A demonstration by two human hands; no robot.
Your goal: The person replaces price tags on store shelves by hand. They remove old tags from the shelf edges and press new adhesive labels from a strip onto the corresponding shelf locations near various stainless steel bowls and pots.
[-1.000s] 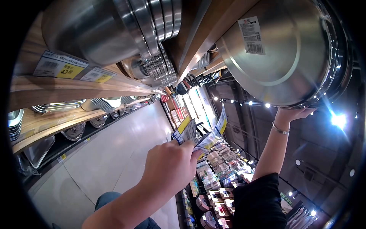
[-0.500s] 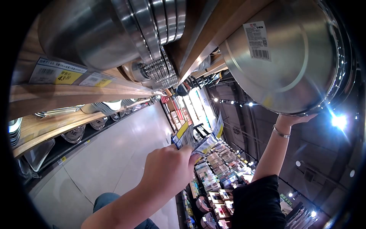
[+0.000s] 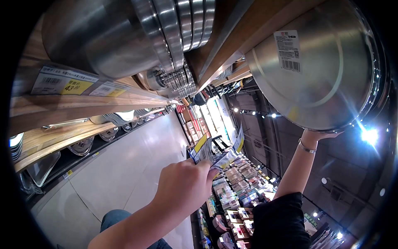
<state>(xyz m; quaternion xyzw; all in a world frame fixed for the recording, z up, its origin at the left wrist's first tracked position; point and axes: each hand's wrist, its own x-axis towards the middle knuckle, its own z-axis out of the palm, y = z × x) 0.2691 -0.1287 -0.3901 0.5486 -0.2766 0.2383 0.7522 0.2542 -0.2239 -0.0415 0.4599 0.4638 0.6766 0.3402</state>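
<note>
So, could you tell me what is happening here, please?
In what looks like a shop, a person's left hand grips a bunch of printed blue, white and yellow tags. The raised right hand is at the rim of a large metal basin that has a barcode label; its grip is hidden, so I cannot tell how firm it is. Nearby, stacked metal bowls sit on a wooden shelf with price labels along its edge.

Reads "43", then smaller digits, on the yellow part of the shelf tag, upper left; shows a barcode beside it. Blurred on the second tag, just right. On the sticker of the basin, upper right, shows a barcode and print too tiny to read. Illegible on the tags, centre.
</note>
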